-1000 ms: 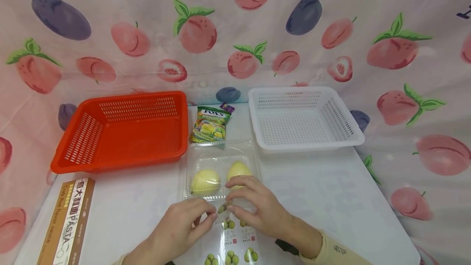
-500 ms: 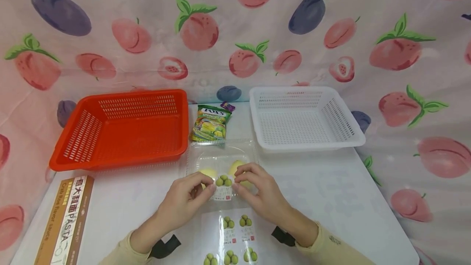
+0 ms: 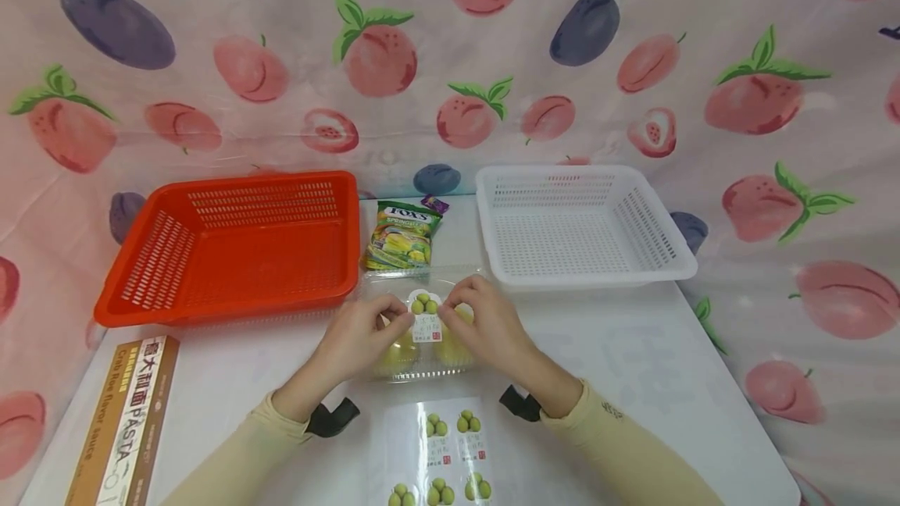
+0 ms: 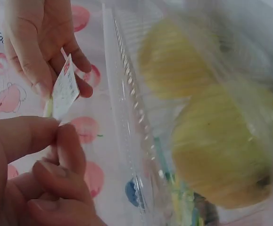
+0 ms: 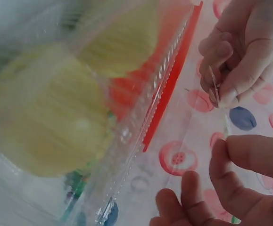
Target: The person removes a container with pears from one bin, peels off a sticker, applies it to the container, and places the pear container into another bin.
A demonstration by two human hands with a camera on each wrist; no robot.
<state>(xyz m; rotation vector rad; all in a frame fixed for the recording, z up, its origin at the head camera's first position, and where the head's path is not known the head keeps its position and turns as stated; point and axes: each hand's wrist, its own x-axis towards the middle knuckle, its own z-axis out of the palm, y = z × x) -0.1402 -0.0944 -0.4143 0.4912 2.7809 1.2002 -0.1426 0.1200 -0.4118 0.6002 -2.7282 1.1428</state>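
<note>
A small label sticker [image 3: 426, 320] with a picture of green fruits and some print is held up between both hands over a clear plastic clamshell box [image 3: 429, 375]. My left hand [image 3: 360, 336] pinches its left edge between thumb and forefinger. On the opposite edge, my right hand [image 3: 491, 334] pinches it the same way, other fingers loosely curled. Two pale yellow, pear-like fruits [image 4: 226, 146] lie inside the box, partly hidden by the hands in the head view. From the left wrist, the sticker [image 4: 66, 92] appears tilted, apart from the lid.
A sheet of similar stickers [image 3: 450, 443] lies in front of the box. Behind it are a Fox's candy bag [image 3: 402, 236] and a small purple packet [image 3: 434, 204]. A red basket [image 3: 232, 311] stands left, a white basket [image 3: 591, 279] right, a pasta box [image 3: 126, 420] front left.
Both hands have moved forward from the front of the box to above it, carrying the sticker. Its face has turned into clear view between them. The other things stay put.
</note>
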